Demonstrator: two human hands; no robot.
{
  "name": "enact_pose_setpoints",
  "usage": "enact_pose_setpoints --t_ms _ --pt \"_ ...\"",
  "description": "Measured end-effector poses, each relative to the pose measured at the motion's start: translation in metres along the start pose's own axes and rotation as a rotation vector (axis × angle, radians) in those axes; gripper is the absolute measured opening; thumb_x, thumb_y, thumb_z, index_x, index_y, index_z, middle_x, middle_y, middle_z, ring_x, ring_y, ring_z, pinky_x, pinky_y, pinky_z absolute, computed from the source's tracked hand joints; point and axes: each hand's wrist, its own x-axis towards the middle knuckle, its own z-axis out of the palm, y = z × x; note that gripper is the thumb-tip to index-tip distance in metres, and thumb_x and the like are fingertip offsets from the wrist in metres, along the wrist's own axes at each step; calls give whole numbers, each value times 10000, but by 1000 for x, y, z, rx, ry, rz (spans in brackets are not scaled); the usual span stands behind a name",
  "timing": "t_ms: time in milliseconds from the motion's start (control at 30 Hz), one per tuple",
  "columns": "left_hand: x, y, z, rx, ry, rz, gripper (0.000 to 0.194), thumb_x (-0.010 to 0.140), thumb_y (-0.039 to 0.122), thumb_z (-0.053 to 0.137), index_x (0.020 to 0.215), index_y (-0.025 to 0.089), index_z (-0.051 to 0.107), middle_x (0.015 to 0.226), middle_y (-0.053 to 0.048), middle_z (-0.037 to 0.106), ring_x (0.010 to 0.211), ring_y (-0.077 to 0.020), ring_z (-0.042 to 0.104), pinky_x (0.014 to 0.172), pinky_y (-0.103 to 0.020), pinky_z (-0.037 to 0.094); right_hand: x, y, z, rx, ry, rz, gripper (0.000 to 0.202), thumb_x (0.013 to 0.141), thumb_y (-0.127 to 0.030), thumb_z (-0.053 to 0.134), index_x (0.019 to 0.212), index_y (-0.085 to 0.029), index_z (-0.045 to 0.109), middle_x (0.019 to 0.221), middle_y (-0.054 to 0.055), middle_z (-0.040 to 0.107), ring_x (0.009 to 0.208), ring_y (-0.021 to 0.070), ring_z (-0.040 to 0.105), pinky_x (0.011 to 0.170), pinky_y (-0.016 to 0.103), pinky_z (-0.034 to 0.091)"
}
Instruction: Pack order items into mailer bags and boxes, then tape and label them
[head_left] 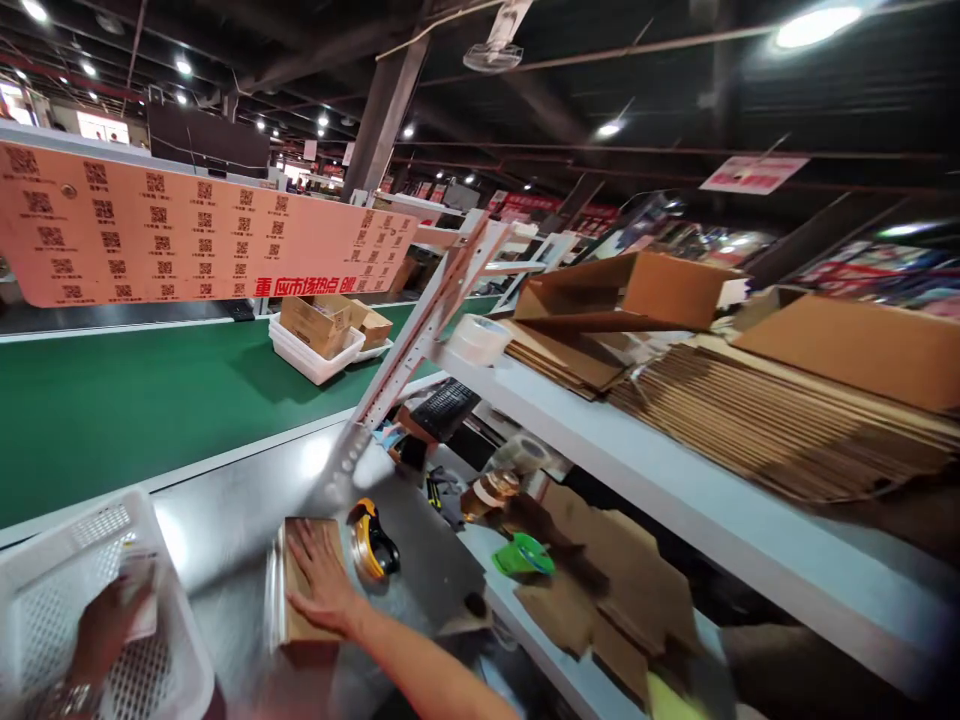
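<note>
My right hand (324, 580) lies flat with fingers spread on top of a small brown cardboard box (309, 632) on the metal table. The box's left side has a pale, shiny edge. Just right of it sits a yellow-and-black tape dispenser (373, 541). At the lower left, my left hand (105, 625), blurred by motion and with a metal band at the wrist, is over a white perforated plastic basket (182, 625). Its fingers close around a small whitish packet (144, 612), whose details are smeared.
Beyond the metal table (232, 490) runs a green conveyor belt (150, 395) carrying white trays (319, 370) with cardboard boxes. On the right, a shelf (600, 430) holds flattened cardboard (765, 420) and a tape roll (478, 340). Below it are a keyboard (444, 408) and a green cup (523, 556).
</note>
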Motion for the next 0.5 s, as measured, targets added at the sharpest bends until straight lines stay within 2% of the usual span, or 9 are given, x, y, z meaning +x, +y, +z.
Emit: enact_pose_setpoints --t_ms 33,67,133,167,233,300,333,400,500 --pt "-18 13 16 -80 -11 22 492 667 798 637 827 341 719 854 -9 878 1022 -382 858 926 -477 673 3 -5 -7 42 -1 -1 1022 918 -560 760 1803 -228 374 1910 216 162 1774 492 137 1401 788 55" --pt "-37 27 33 -258 -80 47 541 615 796 718 865 318 759 921 -67 896 1065 -421 851 966 -502 669 6 -10 -13 98 5 3 982 899 -568 768 1766 -227 457 1900 221 217 1771 490 162 1396 793 50" --pt "-74 55 66 -474 -118 65 614 501 798 815 849 294 779 958 -137 898 1062 -490 839 979 -584 666 9 -25 -20 300 62 34 845 873 -641 766 1607 -233 674 1840 221 402 1744 493 264 1390 794 53" --pt "-91 68 82 -527 -138 84 627 502 799 839 862 289 790 977 -154 898 1049 -500 839 985 -611 663 8 -34 -21 452 95 52 761 873 -704 744 1475 -240 779 1771 212 522 1706 490 350 1392 779 93" --pt "-120 85 108 -592 -171 146 618 525 769 877 887 273 812 1026 -178 899 1074 -499 836 1034 -623 650 1 -56 -14 760 124 64 696 896 -832 647 1179 -245 889 1506 190 754 1511 462 590 1343 725 315" --pt "-140 91 128 -594 -205 203 605 583 760 881 908 254 823 1044 -181 897 1087 -479 834 1057 -614 645 -12 -78 -2 970 100 67 727 920 -889 571 985 -237 885 1145 154 851 1178 395 755 1155 634 546" --pt "-147 89 136 -581 -226 218 612 610 770 874 924 247 825 1043 -174 896 1075 -466 834 1035 -608 654 -20 -88 4 1032 86 77 732 927 -898 556 944 -237 872 992 127 844 1024 358 774 1058 595 600" --pt "-158 82 147 -542 -279 200 655 640 815 853 961 245 823 1007 -154 888 964 -429 834 890 -585 688 -37 -102 10 1166 97 140 692 893 -902 622 903 -248 848 809 77 801 844 312 757 966 561 624" --pt "-174 71 158 -512 -444 107 674 649 836 857 938 229 821 862 -128 844 738 -335 786 616 -448 629 -62 -110 2 1364 158 281 664 740 -921 788 812 -261 810 764 54 794 791 308 747 959 565 609"
